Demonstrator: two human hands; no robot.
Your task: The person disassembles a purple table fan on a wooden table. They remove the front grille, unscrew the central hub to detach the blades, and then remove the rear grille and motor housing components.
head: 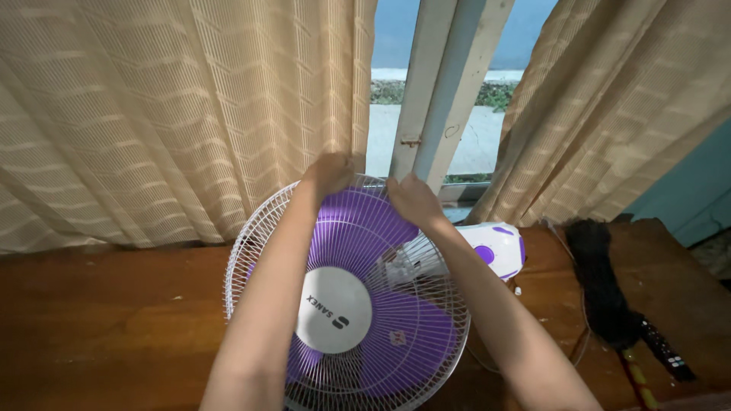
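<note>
A table fan lies on its back on a wooden table [106, 320]. Its white wire grille [251, 243] covers purple blades [411, 335] around a round white hub cap [333, 310]. The fan's white and purple base [499, 250] points to the right. My left hand [329, 172] grips the far rim of the grille at the top. My right hand [413, 198] holds the same rim just to the right of it. Both forearms reach across the fan's face.
Beige curtains [167, 114] hang behind the table on both sides of a window with a white frame [442, 91]. A black bundle like a duster head [601, 281] and a dark remote control [666, 352] lie at the table's right end.
</note>
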